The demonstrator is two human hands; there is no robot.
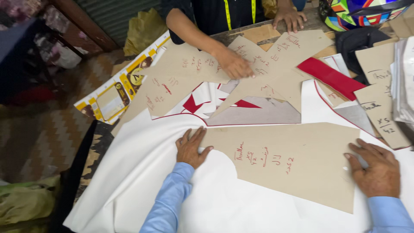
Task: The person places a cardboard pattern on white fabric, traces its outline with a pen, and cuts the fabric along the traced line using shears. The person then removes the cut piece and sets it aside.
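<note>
A large tan cardboard pattern piece (293,159) with handwritten red marks lies on white cloth (142,172) spread over the table. My left hand (191,148) rests flat on its left end, fingers spread. My right hand (376,168) presses flat on its right end. Both my sleeves are light blue. Neither hand grips anything.
Across the table another person's hand (233,64) rests on several overlapping tan pattern pieces (263,64); their other hand (290,18) lies at the far edge. A red fabric strip (330,77), more patterns (381,108) at right, a colourful helmet (366,13), a yellow printed sheet (116,90) at left.
</note>
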